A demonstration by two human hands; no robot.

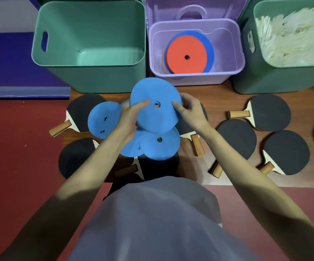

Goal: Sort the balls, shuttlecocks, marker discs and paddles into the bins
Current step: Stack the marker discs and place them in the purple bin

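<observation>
While both hands [158, 113] grip blue discs [152, 113], purple bin [236, 59] holds a red disc [186, 57]; green bin [39, 53] bare.

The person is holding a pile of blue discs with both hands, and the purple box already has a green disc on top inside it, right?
Not quite. The head view shows the disc on top inside the purple box is red, not green. The rest holds: the left hand and the right hand both hold the pile of blue discs.
</observation>
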